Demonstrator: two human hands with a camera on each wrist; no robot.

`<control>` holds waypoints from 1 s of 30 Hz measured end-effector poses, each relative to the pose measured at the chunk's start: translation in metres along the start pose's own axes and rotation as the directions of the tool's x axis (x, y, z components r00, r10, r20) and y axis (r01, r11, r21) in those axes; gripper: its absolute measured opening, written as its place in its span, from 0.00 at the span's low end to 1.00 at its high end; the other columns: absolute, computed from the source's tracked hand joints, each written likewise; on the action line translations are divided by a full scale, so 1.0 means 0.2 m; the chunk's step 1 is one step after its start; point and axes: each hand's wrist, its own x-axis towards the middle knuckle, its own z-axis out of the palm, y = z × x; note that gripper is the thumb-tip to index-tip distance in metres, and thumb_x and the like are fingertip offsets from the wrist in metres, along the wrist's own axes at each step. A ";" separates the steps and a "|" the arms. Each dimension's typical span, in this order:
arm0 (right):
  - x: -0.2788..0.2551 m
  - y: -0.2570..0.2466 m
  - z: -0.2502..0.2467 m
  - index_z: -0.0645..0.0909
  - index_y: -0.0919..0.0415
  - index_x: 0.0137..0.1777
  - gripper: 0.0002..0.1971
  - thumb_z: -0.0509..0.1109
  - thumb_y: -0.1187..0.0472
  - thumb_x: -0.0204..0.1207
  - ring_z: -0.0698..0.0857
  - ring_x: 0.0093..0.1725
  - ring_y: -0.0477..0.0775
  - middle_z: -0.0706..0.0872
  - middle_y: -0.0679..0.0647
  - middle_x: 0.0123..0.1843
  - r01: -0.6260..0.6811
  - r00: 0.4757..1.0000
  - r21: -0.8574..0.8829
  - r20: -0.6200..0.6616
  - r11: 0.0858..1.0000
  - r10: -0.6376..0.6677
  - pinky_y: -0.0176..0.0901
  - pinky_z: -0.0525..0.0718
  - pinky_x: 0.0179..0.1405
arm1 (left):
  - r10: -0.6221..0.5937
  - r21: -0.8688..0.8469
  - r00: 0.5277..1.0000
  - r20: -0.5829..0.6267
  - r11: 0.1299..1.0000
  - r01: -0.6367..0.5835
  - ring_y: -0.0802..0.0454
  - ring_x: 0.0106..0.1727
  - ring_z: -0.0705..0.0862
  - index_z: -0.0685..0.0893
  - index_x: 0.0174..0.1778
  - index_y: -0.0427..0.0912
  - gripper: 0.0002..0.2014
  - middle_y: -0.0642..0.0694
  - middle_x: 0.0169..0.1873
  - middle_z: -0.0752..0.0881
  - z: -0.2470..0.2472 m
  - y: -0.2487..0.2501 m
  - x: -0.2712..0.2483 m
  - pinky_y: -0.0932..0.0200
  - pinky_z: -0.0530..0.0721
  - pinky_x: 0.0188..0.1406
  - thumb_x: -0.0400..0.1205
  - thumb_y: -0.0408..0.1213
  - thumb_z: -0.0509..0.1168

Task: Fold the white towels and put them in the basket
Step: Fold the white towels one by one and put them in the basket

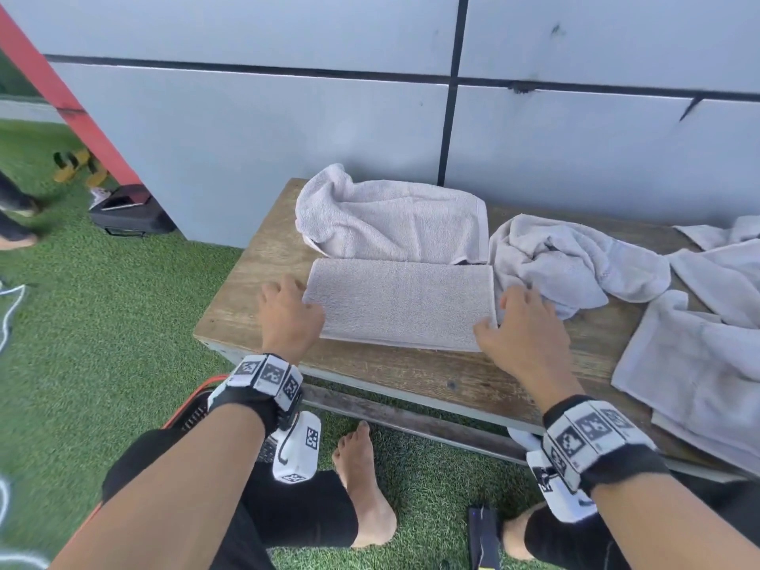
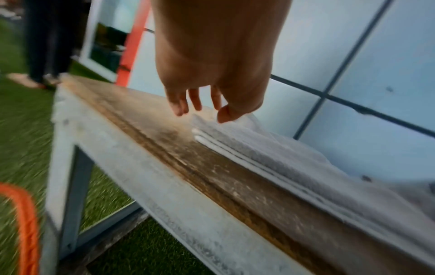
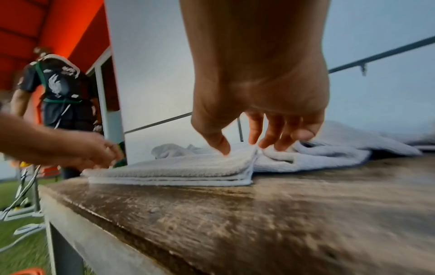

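Note:
A folded white towel (image 1: 401,302) (image 3: 188,167) (image 2: 270,154) lies flat in several layers on the wooden bench (image 1: 411,376). My left hand (image 1: 298,300) (image 2: 200,111) hovers at its left end, fingers relaxed and spread, thumb tip close to the corner. My right hand (image 1: 499,312) (image 3: 244,147) is at the right end, with the thumb tip touching the top layer and the straight fingers touching down just past the edge; it grips nothing. Behind lies a loosely folded towel (image 1: 390,218). A crumpled towel (image 1: 567,261) sits at the right, with more towels (image 1: 707,343) beyond it.
A grey panelled wall (image 1: 329,129) stands right behind the bench. An orange-rimmed item (image 1: 193,401) (image 2: 25,223) shows partly under my left forearm. Artificial grass (image 1: 103,322) surrounds the bench, with my bare foot (image 1: 366,487) below. Another person (image 3: 58,93) stands off to the left.

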 end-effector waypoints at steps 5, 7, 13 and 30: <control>0.16 -0.29 0.11 0.73 0.59 0.62 0.17 0.62 0.52 0.76 0.75 0.65 0.59 0.77 0.56 0.63 0.265 0.960 -0.015 -0.086 0.964 -0.266 0.56 0.75 0.64 | 0.407 0.006 0.913 0.029 0.913 -0.407 0.38 0.78 0.68 0.74 0.73 0.36 0.22 0.35 0.75 0.70 0.17 0.27 0.04 0.44 0.70 0.79 0.81 0.28 0.63; 0.23 -0.36 0.19 0.71 0.59 0.73 0.22 0.59 0.53 0.81 0.69 0.77 0.59 0.71 0.58 0.77 0.336 0.942 0.001 0.023 0.942 -0.336 0.58 0.70 0.73 | 0.482 0.051 0.865 0.138 0.869 -0.492 0.36 0.85 0.58 0.68 0.79 0.36 0.25 0.34 0.83 0.62 0.25 0.35 0.05 0.41 0.60 0.85 0.85 0.31 0.59; 0.23 -0.26 0.42 0.41 0.49 0.89 0.30 0.38 0.44 0.88 0.39 0.88 0.50 0.40 0.48 0.90 0.370 0.918 -0.062 0.182 0.927 -0.354 0.59 0.42 0.86 | 0.461 0.207 0.836 0.297 0.824 -0.528 0.51 0.88 0.36 0.44 0.89 0.55 0.27 0.54 0.88 0.39 0.42 0.29 0.03 0.45 0.38 0.87 0.91 0.50 0.39; 0.22 -0.11 0.41 0.45 0.54 0.89 0.36 0.40 0.36 0.85 0.41 0.88 0.50 0.43 0.49 0.90 0.242 0.967 -0.077 0.093 0.967 -0.235 0.52 0.41 0.87 | 0.303 0.228 0.941 0.152 0.915 -0.332 0.53 0.88 0.42 0.45 0.88 0.60 0.29 0.54 0.88 0.44 0.37 0.08 0.05 0.47 0.39 0.87 0.89 0.58 0.39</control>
